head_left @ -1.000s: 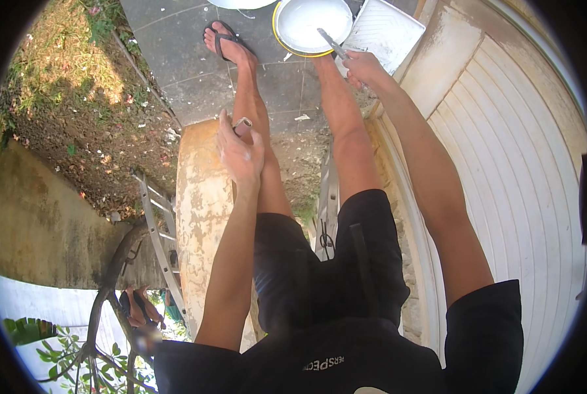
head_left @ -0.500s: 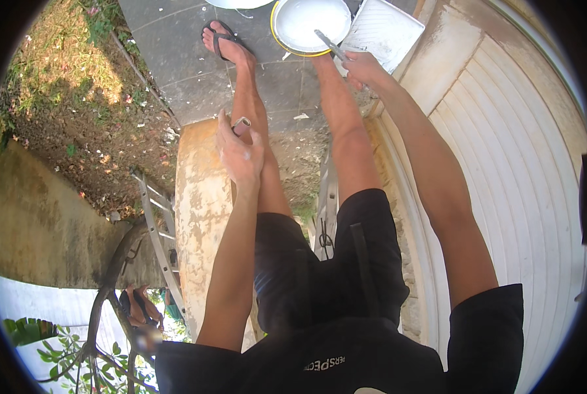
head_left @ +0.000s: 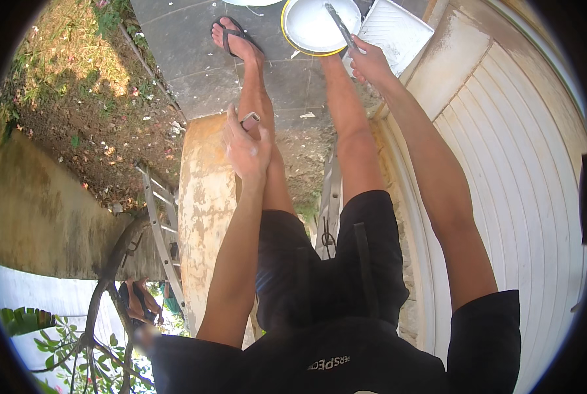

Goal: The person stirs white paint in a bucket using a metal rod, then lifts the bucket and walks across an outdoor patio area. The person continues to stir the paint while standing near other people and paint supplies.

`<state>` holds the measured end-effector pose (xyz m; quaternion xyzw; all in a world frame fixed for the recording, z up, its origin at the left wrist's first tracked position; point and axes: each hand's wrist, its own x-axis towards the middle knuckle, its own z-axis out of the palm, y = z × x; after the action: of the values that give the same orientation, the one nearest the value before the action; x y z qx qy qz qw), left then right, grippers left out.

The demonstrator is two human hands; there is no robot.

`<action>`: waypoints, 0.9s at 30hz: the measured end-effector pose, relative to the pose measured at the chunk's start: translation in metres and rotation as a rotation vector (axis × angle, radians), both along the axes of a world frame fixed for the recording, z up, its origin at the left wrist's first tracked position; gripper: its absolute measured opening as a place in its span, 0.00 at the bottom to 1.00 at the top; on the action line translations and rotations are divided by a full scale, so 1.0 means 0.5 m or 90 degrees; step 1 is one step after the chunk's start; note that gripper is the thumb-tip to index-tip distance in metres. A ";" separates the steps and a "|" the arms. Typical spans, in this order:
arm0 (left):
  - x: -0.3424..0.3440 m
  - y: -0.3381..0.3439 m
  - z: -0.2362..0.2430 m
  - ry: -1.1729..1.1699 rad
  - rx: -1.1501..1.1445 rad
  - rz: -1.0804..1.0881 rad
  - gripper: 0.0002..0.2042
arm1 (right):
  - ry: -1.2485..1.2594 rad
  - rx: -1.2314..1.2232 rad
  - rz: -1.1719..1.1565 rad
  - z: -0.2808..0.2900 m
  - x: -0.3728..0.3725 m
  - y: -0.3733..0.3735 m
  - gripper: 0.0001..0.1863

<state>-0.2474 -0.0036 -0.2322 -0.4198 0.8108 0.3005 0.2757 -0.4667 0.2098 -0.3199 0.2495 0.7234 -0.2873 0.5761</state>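
Observation:
My right hand (head_left: pixel 370 64) grips the lower end of a narrow, flat grey stick (head_left: pixel 338 24) streaked with white. The stick reaches over a round bucket with a yellow rim (head_left: pixel 321 54), full of white paint (head_left: pixel 304 27). Whether its tip touches the paint, I cannot tell. Closer to me, my left hand (head_left: pixel 247 150) is curled around a small pinkish-brown block (head_left: pixel 250 121) with a pale end, held in front of my left shin. White smears mark the skin of this hand.
A white ribbed paint tray (head_left: pixel 401 33) lies right of the bucket on grey tiles (head_left: pixel 195 52). An aluminium ladder (head_left: pixel 162 226) stands by the peeling wall (head_left: pixel 205 197) at left, near a tree trunk (head_left: pixel 119 253). A white slatted shutter (head_left: pixel 497 171) is at right. Another person's legs (head_left: pixel 142 299) show lower left.
My right hand has brought the stick farther out across the bucket, at a steeper angle. The left hand keeps its hold on the block. The whole view has shifted slightly.

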 end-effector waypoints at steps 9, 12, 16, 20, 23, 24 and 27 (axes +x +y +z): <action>0.001 0.001 -0.003 0.022 -0.023 -0.033 0.38 | -0.001 0.028 0.016 0.011 -0.003 0.003 0.29; -0.001 -0.001 -0.002 0.018 -0.006 -0.012 0.38 | -0.031 -0.004 0.066 0.014 -0.005 0.003 0.29; -0.001 0.000 -0.001 0.008 0.001 -0.001 0.37 | 0.018 0.035 0.094 0.008 -0.006 -0.003 0.30; -0.001 0.001 -0.003 0.025 -0.018 -0.031 0.37 | -0.042 -0.059 0.032 -0.004 -0.008 0.000 0.30; 0.000 0.001 -0.002 0.015 -0.013 -0.018 0.37 | -0.027 0.018 0.091 -0.009 -0.010 0.005 0.31; 0.001 0.001 -0.002 0.020 -0.007 -0.011 0.37 | 0.040 0.035 0.106 -0.010 -0.005 0.005 0.31; 0.001 0.001 -0.004 0.036 -0.024 -0.027 0.37 | 0.080 0.001 0.210 -0.009 0.006 0.005 0.30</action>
<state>-0.2470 -0.0029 -0.2340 -0.3992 0.8326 0.2909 0.2506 -0.4638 0.2122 -0.3242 0.1097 0.7892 -0.2035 0.5690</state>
